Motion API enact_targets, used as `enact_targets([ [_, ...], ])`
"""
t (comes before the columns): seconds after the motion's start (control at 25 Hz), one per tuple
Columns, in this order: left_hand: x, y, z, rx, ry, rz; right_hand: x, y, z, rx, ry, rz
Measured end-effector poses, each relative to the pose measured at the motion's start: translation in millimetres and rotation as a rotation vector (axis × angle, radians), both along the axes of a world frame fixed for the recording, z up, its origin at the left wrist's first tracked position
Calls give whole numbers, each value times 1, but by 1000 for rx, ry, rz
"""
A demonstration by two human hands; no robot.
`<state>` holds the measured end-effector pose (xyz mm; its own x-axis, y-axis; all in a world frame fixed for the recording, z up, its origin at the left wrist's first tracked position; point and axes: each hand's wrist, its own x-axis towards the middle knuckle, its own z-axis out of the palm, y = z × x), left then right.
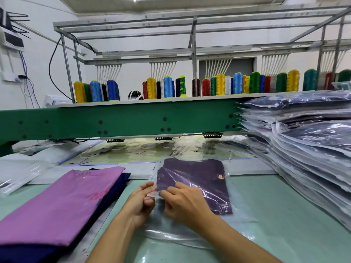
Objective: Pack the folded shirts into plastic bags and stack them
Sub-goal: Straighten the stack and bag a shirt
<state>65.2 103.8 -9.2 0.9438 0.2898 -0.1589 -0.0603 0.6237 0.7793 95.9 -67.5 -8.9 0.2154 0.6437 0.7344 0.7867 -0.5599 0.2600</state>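
Left hand (141, 202) and right hand (183, 203) met close together, fingers curled, each pinching the clear film of a plastic bag (241, 205) at the near left corner of a purple shirt (195, 171). That shirt lay flat on the surface (284, 234) with glossy film over most of it, so it seemed already inside, and loose bag trailed toward the person. I judged the step to be finishing this bag, either settling the shirt or closing the mouth; which one I could not tell. Next would come smoothing the slack film and then lifting the pack onto the tall stack of bagged shirts (311, 149) at the right. A pink shirt (62, 202) on a navy shirt (117, 188) waited unbagged at the left.
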Motion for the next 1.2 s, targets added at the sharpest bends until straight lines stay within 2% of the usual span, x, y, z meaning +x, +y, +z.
enact_targets([
  [0.32,5,5,-1,-100,8,187,17,-73,9,18,138,-128],
  [0.52,13,8,-8,-104,30,145,24,-116,4,120,237,-246],
  [0.68,12,12,-9,-197,11,133,28,-136,0,167,293,-301],
  [0.96,12,4,8,-345,-40,342,29,-143,4,245,347,-241],
  [1.12,13,-21,22,-441,-57,515,33,-146,6,367,419,-216],
  [1.2,15,-40,23,-500,-45,454,33,-145,7,440,457,-175],
])
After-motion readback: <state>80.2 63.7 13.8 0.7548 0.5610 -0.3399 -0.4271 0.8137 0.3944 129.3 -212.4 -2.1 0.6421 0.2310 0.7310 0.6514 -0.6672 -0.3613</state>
